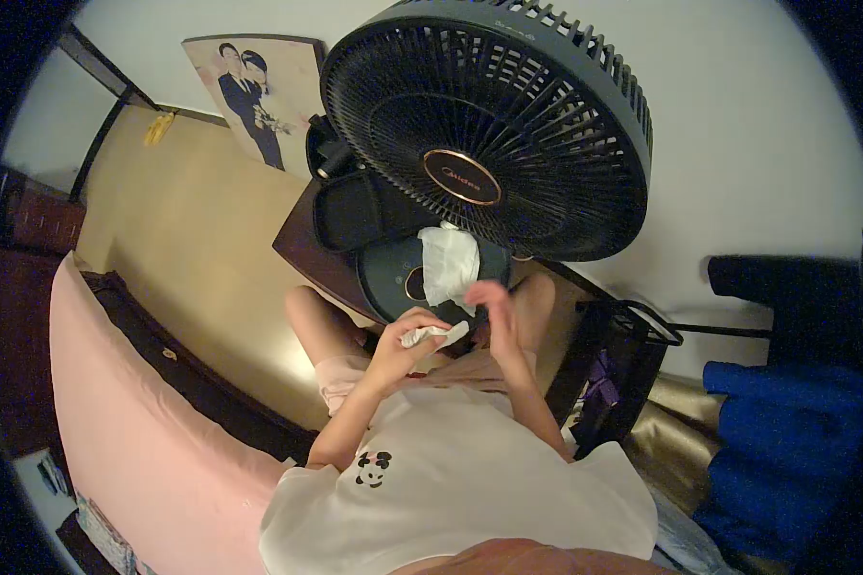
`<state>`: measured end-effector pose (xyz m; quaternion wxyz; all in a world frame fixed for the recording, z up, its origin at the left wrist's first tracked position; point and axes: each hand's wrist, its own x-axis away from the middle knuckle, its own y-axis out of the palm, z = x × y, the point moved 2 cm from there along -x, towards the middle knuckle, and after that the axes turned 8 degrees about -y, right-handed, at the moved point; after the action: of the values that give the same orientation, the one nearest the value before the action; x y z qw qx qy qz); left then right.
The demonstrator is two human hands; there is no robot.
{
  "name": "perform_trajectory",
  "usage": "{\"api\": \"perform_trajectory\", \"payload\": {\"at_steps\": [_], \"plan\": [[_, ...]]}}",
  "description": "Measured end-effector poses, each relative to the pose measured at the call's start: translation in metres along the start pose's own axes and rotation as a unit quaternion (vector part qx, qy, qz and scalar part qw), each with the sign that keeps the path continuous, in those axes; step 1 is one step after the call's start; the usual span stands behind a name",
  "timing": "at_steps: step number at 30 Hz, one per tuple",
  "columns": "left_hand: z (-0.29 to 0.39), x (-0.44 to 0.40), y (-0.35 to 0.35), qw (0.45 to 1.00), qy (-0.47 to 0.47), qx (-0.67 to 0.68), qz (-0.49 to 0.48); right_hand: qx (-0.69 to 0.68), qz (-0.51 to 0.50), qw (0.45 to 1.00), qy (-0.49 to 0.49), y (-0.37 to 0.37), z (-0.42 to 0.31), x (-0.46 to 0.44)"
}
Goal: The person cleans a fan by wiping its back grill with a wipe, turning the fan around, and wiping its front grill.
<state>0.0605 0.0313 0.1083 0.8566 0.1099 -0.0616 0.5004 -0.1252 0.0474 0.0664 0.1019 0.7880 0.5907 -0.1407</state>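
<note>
My left hand (406, 353) is closed around a crumpled white tissue (441, 334), held over my lap. To its right, my right hand (494, 305) is raised and smeared by motion, so I cannot tell whether its fingers grip anything. Just beside those fingers, a larger white tissue (449, 264) lies over the round dark base (379, 278) of an electric fan. The fan's big black grille (489, 105) fills the upper middle and tilts over the base.
A dark brown stand (302, 240) bears the fan base and a black tray (355, 211). A framed couple's picture (259, 91) leans on the wall. A pink-covered bed (134, 402) lies left; a black rack (614, 374) and blue cloth (786, 431) are right.
</note>
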Motion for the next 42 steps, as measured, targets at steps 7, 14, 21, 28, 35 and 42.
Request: {"api": "perform_trajectory", "payload": {"at_steps": [7, 14, 21, 28, 35, 42], "plan": [[-0.001, 0.006, 0.000, 0.999, -0.036, -0.007, 0.040, 0.007, -0.144, 0.989, -0.024, 0.025, -0.040, 0.008], [-0.016, 0.006, -0.010, 0.997, -0.021, 0.011, 0.076, 0.066, -0.172, 0.981, 0.063, 0.020, -0.039, 0.017], [-0.001, 0.005, 0.003, 0.953, 0.139, -0.137, 0.231, 0.040, -0.040, 0.998, 0.029, 0.041, -0.041, 0.035], [-0.012, -0.002, 0.003, 0.978, -0.003, 0.135, 0.159, 0.099, -0.070, 0.992, -0.044, 0.054, -0.061, 0.039], [-0.017, 0.004, 0.006, 0.989, -0.051, 0.084, 0.115, 0.135, -0.091, 0.986, -0.042, 0.031, -0.043, 0.036], [-0.013, 0.002, 0.004, 0.983, 0.134, -0.057, 0.113, 0.020, -0.094, 0.990, 0.106, 0.030, -0.030, 0.041]]}}
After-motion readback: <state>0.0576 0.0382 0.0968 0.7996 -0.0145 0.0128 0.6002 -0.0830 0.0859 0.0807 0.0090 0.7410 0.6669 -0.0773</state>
